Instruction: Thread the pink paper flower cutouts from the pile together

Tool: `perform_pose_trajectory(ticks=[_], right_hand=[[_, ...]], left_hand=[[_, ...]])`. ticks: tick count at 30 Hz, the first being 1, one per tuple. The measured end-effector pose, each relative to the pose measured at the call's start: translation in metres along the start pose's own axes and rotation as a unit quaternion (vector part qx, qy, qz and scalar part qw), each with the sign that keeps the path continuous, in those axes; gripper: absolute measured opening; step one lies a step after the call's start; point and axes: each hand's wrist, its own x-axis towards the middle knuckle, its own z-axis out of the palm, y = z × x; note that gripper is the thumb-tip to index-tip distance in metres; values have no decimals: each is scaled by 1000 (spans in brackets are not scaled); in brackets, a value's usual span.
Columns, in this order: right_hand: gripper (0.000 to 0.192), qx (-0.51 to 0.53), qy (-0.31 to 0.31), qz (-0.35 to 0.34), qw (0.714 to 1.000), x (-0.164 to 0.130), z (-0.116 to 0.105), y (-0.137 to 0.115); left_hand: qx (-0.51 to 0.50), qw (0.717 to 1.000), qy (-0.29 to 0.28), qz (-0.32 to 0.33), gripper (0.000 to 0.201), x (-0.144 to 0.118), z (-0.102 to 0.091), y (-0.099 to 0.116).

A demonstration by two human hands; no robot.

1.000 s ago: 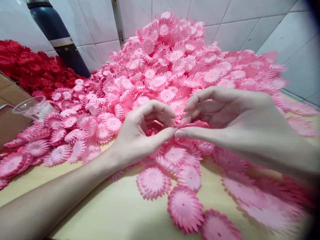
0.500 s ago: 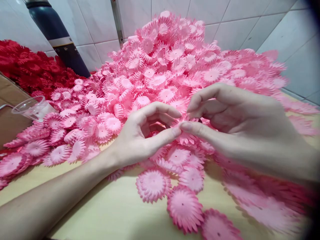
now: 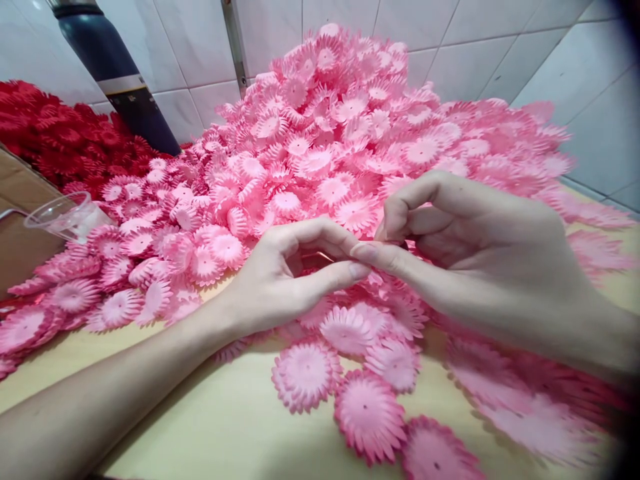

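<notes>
My left hand (image 3: 280,280) and my right hand (image 3: 465,240) meet fingertip to fingertip just above the near edge of a big heap of pink flower pieces (image 3: 340,120). The left thumb and forefinger are pinched into a loop, and a sliver of a thin pink flower piece (image 3: 316,257) shows inside it. My right thumb lies against the left forefinger's tip, with the right forefinger curled down onto the same spot. Most of the held piece is hidden by the fingers. Flat pink flowers (image 3: 306,372) lie directly below the hands.
The light wooden table (image 3: 225,413) carries more loose pink flowers (image 3: 369,413) near the front. A heap of red flowers (image 3: 55,133), a dark bottle (image 3: 115,73), a clear plastic cup (image 3: 65,213) and a cardboard box (image 3: 15,193) stand at the left. A tiled wall (image 3: 475,40) backs the heap.
The pinch has sunk slightly and my right thumb has slid left over the left fingertip. The pink piece visible between the fingertips earlier is now mostly covered. Loose flowers under the hands have shifted a little.
</notes>
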Motion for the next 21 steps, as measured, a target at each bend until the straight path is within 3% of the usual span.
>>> perform_pose_trajectory(ticks=[6, 11, 16, 21], right_hand=[[22, 40, 20, 25, 999, 2, 0, 2], [22, 43, 69, 29, 996, 5, 1, -3], [23, 41, 98, 58, 993, 9, 2, -5], [19, 24, 191, 98, 976, 18, -19, 12]], left_hand=[[25, 1000, 13, 11, 6, 2, -5, -1], [-28, 998, 48, 13, 8, 5, -1, -1], [-31, 994, 102, 18, 13, 4, 3, 2], [-15, 978, 199, 55, 18, 10, -14, 6]])
